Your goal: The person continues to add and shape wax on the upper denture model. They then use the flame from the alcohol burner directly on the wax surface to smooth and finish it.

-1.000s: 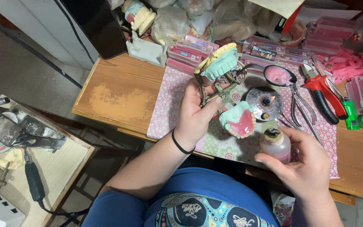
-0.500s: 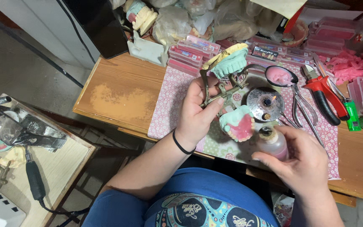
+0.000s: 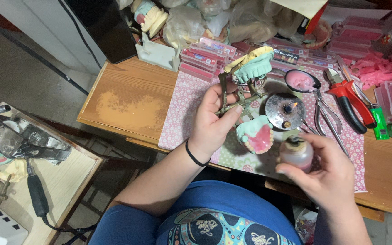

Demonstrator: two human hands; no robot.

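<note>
My left hand (image 3: 214,119) grips a metal dental articulator (image 3: 237,96) that carries green jaw casts: the upper cast (image 3: 253,67) is swung open and the lower cast with a pink wax denture (image 3: 257,134) hangs below my fingers. My right hand (image 3: 327,172) holds a small pink bottle (image 3: 296,152) just right of the lower cast. A small round metal burner (image 3: 285,110) with a tiny flame sits on the patterned mat (image 3: 183,105) between the two hands.
Red-handled pliers (image 3: 348,97), metal tongs (image 3: 324,111), a green lighter (image 3: 379,122) and a small dish of pink wax (image 3: 301,80) lie to the right. Pink boxes (image 3: 203,56) and plastic bags line the back. A low side table (image 3: 55,177) with cables stands at left.
My left hand has held the articulator in place, with the upper cast tipped slightly. My right hand has turned the pink bottle and brought it a little closer to the lower cast.
</note>
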